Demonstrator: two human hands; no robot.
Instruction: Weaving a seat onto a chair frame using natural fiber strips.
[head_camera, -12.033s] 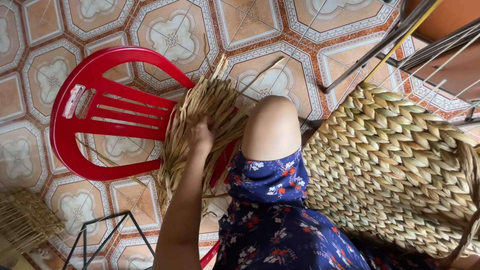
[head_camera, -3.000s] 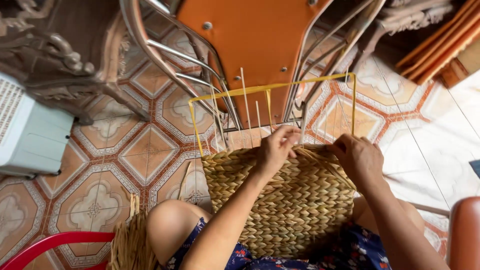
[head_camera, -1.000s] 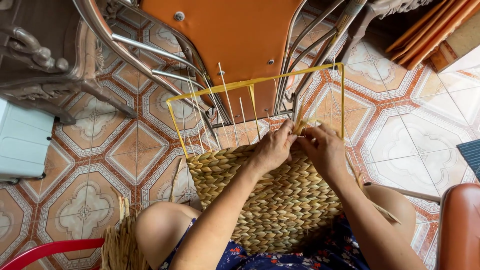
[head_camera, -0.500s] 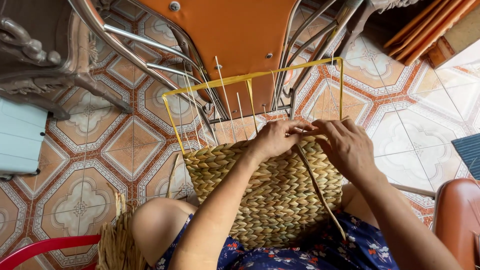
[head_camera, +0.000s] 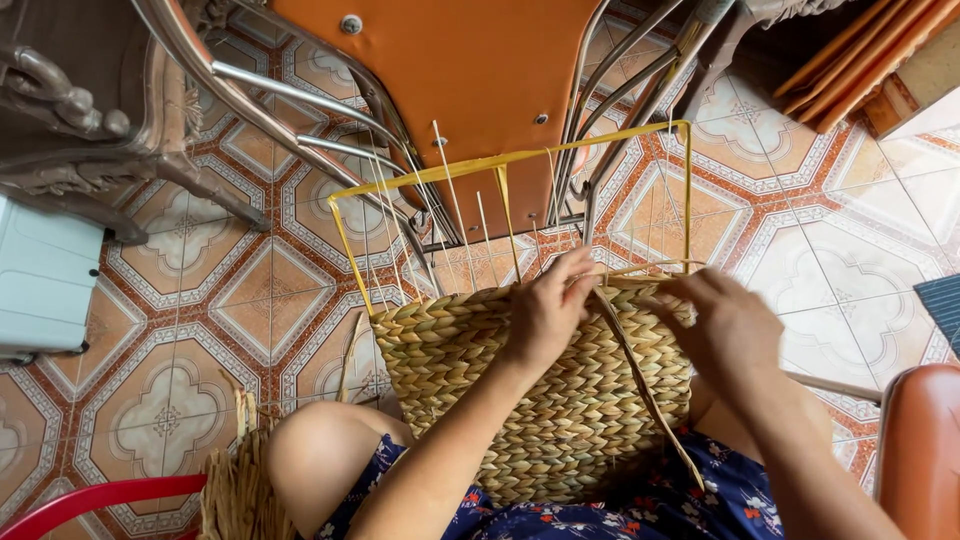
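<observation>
Both hands (head_camera: 640, 315) blurred, hiding the woven basket's (head_camera: 470, 375) top edge.

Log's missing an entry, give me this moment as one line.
left hand: on woven straw basket rim | right hand: pinching loose straw strand | yellow wire frame: upright

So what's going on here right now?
A person is weaving a straw basket resting on their lap. Both hands work at its top edge: the left hand presses the woven rim, while the right hand handles a loose straw strand. A yellow wire frame rises above the finished rows.
</observation>
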